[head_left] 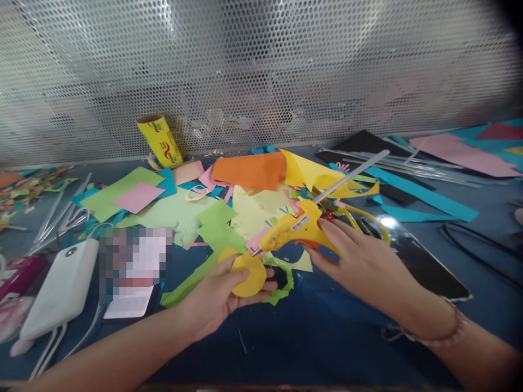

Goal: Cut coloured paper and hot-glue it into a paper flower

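Between the thumb and fingers of my left hand (223, 291) is a yellow paper circle (251, 276); a second rounded yellow piece shows behind it. My right hand (355, 256) grips the handle of a yellow hot glue gun (296, 226), fingers at its orange trigger. A long clear glue stick (351, 177) juts from the gun's back end. The metal nozzle points down and left, at the upper edge of the yellow circle; whether it touches is unclear. Just beyond my left fingertips lies a ragged green paper ring (288, 280).
Coloured paper scraps, including an orange sheet (249, 170), cover the table's middle. At left lie a lit phone (139, 267) and a white power bank (61, 286) with cables. A yellow tube (160, 141) leans against the perforated metal panel (245, 71). Glue sticks and a dark tablet (425, 264) lie right.
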`<state>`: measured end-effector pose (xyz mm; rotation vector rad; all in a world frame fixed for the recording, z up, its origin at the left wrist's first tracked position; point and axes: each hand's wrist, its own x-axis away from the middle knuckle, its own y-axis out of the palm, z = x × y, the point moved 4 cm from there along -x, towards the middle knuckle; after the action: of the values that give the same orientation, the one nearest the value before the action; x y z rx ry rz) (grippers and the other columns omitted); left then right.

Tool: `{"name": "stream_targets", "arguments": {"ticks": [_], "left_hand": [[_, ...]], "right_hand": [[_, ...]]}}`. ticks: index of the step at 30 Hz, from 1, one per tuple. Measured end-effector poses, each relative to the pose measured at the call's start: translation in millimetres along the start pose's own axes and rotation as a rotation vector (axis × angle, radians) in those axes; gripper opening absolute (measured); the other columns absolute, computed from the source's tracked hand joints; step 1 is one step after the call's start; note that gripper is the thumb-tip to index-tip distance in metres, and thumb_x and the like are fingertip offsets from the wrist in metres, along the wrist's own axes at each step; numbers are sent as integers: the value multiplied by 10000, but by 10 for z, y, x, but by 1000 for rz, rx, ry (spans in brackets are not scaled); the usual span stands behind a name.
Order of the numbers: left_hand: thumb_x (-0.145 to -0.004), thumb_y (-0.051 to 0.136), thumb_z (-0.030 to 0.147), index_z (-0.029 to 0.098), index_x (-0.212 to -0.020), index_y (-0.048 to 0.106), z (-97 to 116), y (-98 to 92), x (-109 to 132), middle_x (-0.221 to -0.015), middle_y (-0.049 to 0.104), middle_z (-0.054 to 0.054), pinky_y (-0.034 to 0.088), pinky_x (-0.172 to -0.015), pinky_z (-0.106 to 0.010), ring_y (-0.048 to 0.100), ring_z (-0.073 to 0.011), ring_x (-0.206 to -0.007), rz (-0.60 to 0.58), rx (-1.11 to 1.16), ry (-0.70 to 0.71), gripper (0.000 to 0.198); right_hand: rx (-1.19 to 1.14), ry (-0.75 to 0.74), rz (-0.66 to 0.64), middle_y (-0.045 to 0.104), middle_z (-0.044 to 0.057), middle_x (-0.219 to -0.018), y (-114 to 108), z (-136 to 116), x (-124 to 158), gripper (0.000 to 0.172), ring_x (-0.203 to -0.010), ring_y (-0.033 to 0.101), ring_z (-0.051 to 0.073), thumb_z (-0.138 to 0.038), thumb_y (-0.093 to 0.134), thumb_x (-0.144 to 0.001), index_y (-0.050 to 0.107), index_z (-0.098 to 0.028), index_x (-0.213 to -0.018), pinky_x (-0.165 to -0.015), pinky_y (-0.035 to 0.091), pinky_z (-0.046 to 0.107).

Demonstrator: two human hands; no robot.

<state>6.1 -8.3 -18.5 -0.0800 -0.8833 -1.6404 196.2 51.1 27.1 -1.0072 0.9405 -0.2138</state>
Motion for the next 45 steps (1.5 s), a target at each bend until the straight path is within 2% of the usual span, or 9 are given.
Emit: {"name": "stream_targets", "arguments": {"ticks": [7,10,16,19,23,29,38,45], "left_hand": [[-811,489,321,172,-986,374,21,-11,7,-881,653,-94,489,-654,-305,655,-186,-706,37,-156,40,257],[-793,507,339,176,-948,404,21,-54,2,-771,616,-33,458,-556,-256,607,-137,-602,76,-203,66,247],[-771,534,351,181,-883,467,52,-141,-9,-733,525,12,329,-430,-164,487,-77,-574,156,-306,129,214],[-761,559,339,174,-836,478,78,-142,-10,-703,486,26,273,-419,-144,438,-55,-560,166,-315,123,199],[-752,584,332,161,-814,500,115,-121,-15,-694,488,23,262,-419,-141,417,-46,-554,134,-314,141,200],[-736,614,330,150,-824,540,154,-130,-9,-706,544,0,329,-425,-147,468,-58,-562,146,-333,138,214],[-716,641,313,147,-787,543,148,-172,-28,-732,589,-10,481,-545,-207,564,-106,-656,159,-288,157,206],[-683,669,321,142,-746,552,160,-190,-58,-686,593,3,462,-553,-196,557,-91,-617,200,-260,190,223]], "right_hand": [[-17,-19,-42,630,112,-846,17,10,21,336,-755,604,209,-368,446,-856,518,-97,-1042,-598,464,301],[-25,-32,-33,626,101,-813,-6,6,12,299,-749,601,207,-352,423,-868,534,-116,-1015,-599,466,308],[-32,-59,-23,623,122,-842,-33,21,29,261,-798,592,221,-301,373,-889,564,-134,-947,-611,469,324],[-12,-44,-24,618,134,-852,-21,49,57,276,-821,586,229,-322,389,-883,564,-118,-945,-614,470,325],[21,-27,-39,612,116,-822,-15,71,67,286,-792,585,203,-336,407,-878,559,-106,-953,-603,460,299],[25,-48,34,611,109,-807,-71,65,41,256,-737,586,183,-304,414,-879,562,-110,-956,-556,438,277],[40,-61,54,618,107,-825,-106,62,49,229,-737,591,170,-261,422,-873,555,-111,-983,-517,426,246],[48,-71,77,624,102,-831,-121,67,73,247,-735,595,163,-264,399,-883,582,-121,-966,-510,423,246]]}}
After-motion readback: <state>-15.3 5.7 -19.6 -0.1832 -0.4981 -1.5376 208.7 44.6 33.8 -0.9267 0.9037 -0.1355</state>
